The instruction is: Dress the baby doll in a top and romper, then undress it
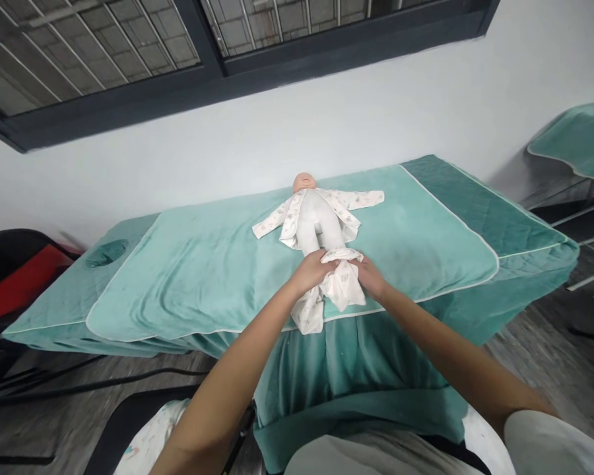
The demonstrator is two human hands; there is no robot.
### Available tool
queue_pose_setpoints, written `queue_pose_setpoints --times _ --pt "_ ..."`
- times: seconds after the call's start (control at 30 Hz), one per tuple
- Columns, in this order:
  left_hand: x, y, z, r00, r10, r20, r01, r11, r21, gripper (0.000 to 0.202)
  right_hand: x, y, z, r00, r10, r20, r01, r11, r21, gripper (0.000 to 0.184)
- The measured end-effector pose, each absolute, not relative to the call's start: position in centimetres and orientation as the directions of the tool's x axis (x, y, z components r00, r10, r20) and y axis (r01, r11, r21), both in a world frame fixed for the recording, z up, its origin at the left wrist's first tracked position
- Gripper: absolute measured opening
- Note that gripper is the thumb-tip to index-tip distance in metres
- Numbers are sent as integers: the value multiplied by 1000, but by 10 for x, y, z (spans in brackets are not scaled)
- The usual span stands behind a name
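A baby doll (317,214) with a white cloth body lies on its back on the green bed, its head toward the wall. It wears an open white patterned jacket (290,214) with both sleeves spread out. At the doll's feet, both hands grip small white patterned pants (344,290), bunched at the top. My left hand (314,272) is closed on the left side of the pants, and my right hand (370,274) pinches the right side. One pant leg hangs toward the bed's front edge. The doll's feet are hidden behind the cloth and hands.
The massage bed (202,264) has a green velvet cover and a face hole (106,253) at its left end. A black and red chair (24,277) stands at left. Another green-covered bed (579,142) is at right. A barred window (218,39) runs above the white wall.
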State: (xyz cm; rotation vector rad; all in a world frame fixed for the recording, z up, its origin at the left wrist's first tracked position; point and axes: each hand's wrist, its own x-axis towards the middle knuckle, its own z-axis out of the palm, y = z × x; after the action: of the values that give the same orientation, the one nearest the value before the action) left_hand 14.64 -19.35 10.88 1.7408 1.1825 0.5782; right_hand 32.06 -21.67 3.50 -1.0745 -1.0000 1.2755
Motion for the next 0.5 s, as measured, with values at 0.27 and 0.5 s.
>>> queue_pose_setpoints --times 0.27,0.5 --pt "149 -179 95 353 931 -90 289 -17 957 37 326 -186 27 240 971 4 -178 48 -983 34" --pt "153 -156 96 274 962 -14 347 -86 934 22 323 -156 20 186 982 16 -185 51 -981 39"
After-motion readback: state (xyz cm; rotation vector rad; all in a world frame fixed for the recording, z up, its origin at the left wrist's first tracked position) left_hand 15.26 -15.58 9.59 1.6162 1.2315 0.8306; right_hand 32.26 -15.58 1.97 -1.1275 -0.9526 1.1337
